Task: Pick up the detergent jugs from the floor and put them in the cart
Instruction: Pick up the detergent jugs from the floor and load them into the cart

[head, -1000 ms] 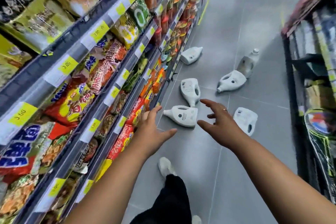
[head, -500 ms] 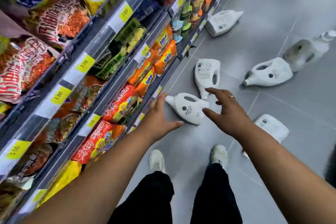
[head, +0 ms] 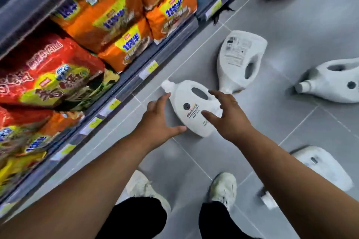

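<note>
Down in a shop aisle, a person bends over a white detergent jug (head: 191, 107) lying on its side on the grey tiled floor (head: 272, 31); its long axis runs diagonally, capped neck pointing up-left toward the bottom shelf (head: 136, 75), flat base toward the person's feet; the handle hole faces up. Left hand (head: 158, 122) spreads wide at the jug's left flank, fingertips touching or nearly touching it, gripping nothing; right hand (head: 230, 120) hovers splayed over the handle side, likewise empty. Just beyond, a second jug (head: 240, 58) lies with its neck pointing toward the person, almost meeting the first; a third jug (head: 334, 83) lies to the right, neck pointing left; a fourth jug (head: 320, 165) sits partly hidden behind the right forearm; orange noodle packs (head: 116, 15) fill the shelves.
</note>
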Available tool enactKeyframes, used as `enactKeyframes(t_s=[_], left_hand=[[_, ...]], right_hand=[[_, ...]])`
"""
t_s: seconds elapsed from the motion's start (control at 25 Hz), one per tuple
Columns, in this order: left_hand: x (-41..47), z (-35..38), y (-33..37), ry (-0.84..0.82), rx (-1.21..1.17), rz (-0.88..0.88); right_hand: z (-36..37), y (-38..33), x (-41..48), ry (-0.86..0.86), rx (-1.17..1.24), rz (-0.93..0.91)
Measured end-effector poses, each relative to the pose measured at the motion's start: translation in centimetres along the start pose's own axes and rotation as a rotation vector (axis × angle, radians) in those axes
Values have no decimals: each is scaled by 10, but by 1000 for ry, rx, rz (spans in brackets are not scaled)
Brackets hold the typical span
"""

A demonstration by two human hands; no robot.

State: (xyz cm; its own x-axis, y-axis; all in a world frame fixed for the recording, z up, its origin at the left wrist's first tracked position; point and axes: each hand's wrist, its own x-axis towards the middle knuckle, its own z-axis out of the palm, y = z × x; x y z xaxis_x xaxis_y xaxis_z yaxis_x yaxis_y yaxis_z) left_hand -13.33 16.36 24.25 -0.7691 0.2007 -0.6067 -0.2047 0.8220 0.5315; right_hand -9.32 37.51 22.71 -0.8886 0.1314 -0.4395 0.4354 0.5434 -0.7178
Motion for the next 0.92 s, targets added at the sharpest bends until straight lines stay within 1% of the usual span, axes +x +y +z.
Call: enactKeyframes(t_s=[0.12,0.24,0.36,0.44,0.52,0.6,0.68,0.8,0.92], left_hand=[[54,42,-48,-1,2,-44],[101,78,-80,12,-52,-55],[145,120,-108,56,-181,-69],[164,152,-126,52,-295,-74],[173,182,-136,58,-422,-50],[181,203,-141,106,-561,-22],[187,216,-144,141,-685,-6],[193,221,-142,156,-794,3],[189,219,-138,169,-819,10]], right_hand=[[42,55,53,-43,-76,-6],[72,92,105,-68,-126,-51],[98,127,160,-80,-219,-101],[110,146,188,-93,-305,-96],[116,157,208,-175,-354,-70],[117,162,225,-256,-332,-32],[117,162,237,-326,-333,-42],[115,160,243,-345,-328,-23],[115,159,237,-354,-325,-5]])
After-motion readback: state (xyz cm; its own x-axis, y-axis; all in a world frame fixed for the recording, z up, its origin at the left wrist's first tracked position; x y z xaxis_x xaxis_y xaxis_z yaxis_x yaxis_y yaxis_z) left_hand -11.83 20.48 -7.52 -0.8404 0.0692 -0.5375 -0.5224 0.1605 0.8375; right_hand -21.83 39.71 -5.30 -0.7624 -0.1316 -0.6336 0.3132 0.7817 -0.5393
